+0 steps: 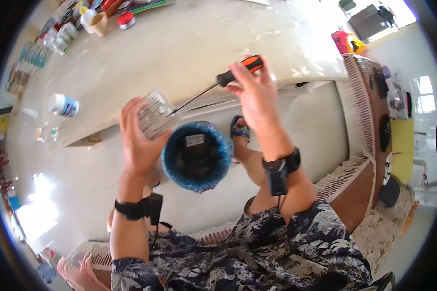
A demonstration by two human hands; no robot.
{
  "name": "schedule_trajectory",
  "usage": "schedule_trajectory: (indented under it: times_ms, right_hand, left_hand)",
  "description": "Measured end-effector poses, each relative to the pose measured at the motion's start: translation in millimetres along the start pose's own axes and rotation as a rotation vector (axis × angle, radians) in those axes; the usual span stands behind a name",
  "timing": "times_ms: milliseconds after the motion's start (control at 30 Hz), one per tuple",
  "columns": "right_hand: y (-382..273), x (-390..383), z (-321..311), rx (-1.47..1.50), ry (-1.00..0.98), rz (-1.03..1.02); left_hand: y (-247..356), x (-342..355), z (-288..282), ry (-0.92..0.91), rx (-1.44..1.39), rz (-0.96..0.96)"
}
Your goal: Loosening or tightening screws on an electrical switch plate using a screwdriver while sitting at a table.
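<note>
My left hand is closed round a white wall socket panel and holds it tilted over the table's front edge. Between the fingers of my right hand is the handle of a screwdriver, black with orange. Its long shaft slants down to the left, and the tip meets the panel near its right lower side; whether it sits in a screw is too small to tell. Just below the panel stands a bin lined with a blue bag. Inside the bin lies something dark with a white label.
A pale table spans the far side. On it are a white bottle, a small clear jar, a red-lidded jar and a tan cup. To the right runs a bench with a fringed brown cover.
</note>
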State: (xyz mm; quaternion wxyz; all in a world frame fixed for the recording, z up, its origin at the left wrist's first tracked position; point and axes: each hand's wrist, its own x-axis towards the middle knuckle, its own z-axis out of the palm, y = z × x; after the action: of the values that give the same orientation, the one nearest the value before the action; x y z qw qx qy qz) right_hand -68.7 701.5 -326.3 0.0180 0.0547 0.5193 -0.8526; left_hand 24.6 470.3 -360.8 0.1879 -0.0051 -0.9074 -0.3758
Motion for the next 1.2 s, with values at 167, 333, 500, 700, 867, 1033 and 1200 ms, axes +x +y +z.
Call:
schedule_trajectory:
  times_ms: [167, 333, 500, 700, 867, 1033, 1200]
  right_hand:
    - [-10, 0, -7, -0.095, 0.033, -0.032]
    - [-8, -1, -5, -0.104, 0.041, -0.004]
    - [-6, -2, -7, -0.023, 0.032, 0.018]
    - [-7, -2, -1, -0.119, -0.004, 0.026]
    - [-6, 1, -5, -0.041, 0.018, 0.039]
    - [-6, -2, -6, 0.042, -0.006, 0.055]
    - [-10, -3, -8, 0.047, -0.030, 0.034]
  left_hand:
    - [10, 3, 9, 0.007, -0.081, -0.011]
    - [8, 1, 5, 0.014, -0.087, -0.027]
    - [1, 0, 6, 0.026, -0.056, 0.022]
    - [1, 0, 7, -0.016, -0.053, 0.014]
    - [5, 2, 7, -0.012, -0.018, 0.006]
    - [4, 0, 7, -0.001, -0.006, 0.004]
    - [10, 3, 7, -0.006, -0.035, -0.016]
